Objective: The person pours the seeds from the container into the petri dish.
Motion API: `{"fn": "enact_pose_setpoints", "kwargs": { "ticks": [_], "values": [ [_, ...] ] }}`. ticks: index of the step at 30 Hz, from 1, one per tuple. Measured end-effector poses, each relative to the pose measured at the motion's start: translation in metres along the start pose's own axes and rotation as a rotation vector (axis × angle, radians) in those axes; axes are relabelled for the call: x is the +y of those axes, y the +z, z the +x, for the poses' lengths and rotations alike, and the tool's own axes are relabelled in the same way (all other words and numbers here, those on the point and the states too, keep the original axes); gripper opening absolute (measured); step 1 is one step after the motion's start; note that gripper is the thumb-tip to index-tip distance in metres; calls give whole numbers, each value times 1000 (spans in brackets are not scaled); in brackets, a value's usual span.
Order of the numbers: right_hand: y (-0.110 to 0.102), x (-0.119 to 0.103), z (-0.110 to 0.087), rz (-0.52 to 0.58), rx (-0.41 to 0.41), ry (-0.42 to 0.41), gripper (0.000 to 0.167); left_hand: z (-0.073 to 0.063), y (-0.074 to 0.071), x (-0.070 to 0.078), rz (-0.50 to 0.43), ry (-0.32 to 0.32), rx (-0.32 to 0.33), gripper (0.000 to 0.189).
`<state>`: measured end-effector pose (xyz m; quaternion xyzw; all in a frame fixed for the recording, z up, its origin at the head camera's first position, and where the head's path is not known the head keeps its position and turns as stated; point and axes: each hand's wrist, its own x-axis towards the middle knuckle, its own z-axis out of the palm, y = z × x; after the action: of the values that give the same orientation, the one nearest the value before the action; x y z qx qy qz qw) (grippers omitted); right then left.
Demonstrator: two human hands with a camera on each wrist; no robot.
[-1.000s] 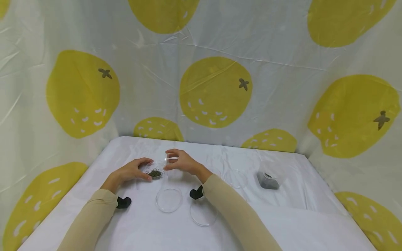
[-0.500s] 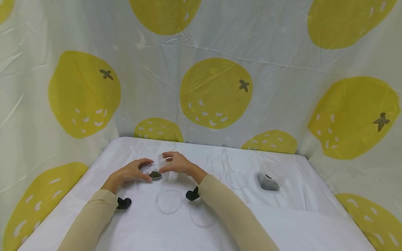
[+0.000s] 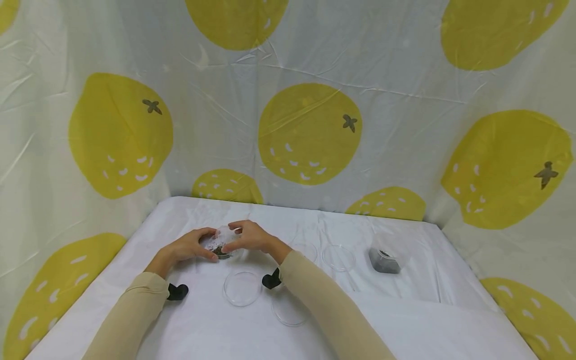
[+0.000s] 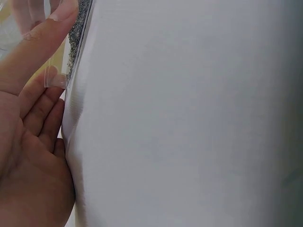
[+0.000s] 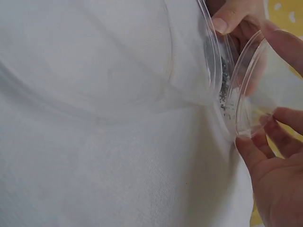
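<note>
On the left part of the table, a clear petri dish [image 3: 221,254] contains dark, greenish granules [image 4: 76,42]. My left hand [image 3: 186,246] holds this dish from its left side, thumb at the near edge and fingers beyond it. Tilted over the dish is a clear round lid [image 5: 244,90], which my right hand [image 3: 253,237] grips by the rim between thumb and fingers. In the right wrist view, the lid's lower edge is close to the dish; whether they touch cannot be made out.
Clear round dishes or lids lie on the white cloth: one [image 3: 242,289] in front of the hands, another [image 3: 290,324] partly under the right sleeve, and two more [image 3: 339,257] farther right. A clear tub [image 3: 384,262] with dark contents stands at the right. A lemon-patterned curtain [image 3: 216,125] hangs behind.
My right hand has moved left and slightly down, bringing the lid from upright beside the dish to leaning over the granules. The left hand has stayed on the dish.
</note>
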<state>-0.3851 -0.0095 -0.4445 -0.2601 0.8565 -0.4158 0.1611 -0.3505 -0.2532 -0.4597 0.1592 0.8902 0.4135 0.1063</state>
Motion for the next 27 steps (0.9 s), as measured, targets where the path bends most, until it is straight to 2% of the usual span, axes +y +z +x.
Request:
{"fn": "enact_pose_setpoints", "kwargs": {
  "ticks": [7,16,27],
  "values": [
    [4,1,2,-67,16,1,87,-1,-1,1,2,8,0,94],
    [11,-2,6,-221,58,-51,90,-2,-1,1,-2,31,8,91],
    [4,-8,2,-321,-36,-70,90,-1,-1,-3,5,44,11,89]
  ]
}}
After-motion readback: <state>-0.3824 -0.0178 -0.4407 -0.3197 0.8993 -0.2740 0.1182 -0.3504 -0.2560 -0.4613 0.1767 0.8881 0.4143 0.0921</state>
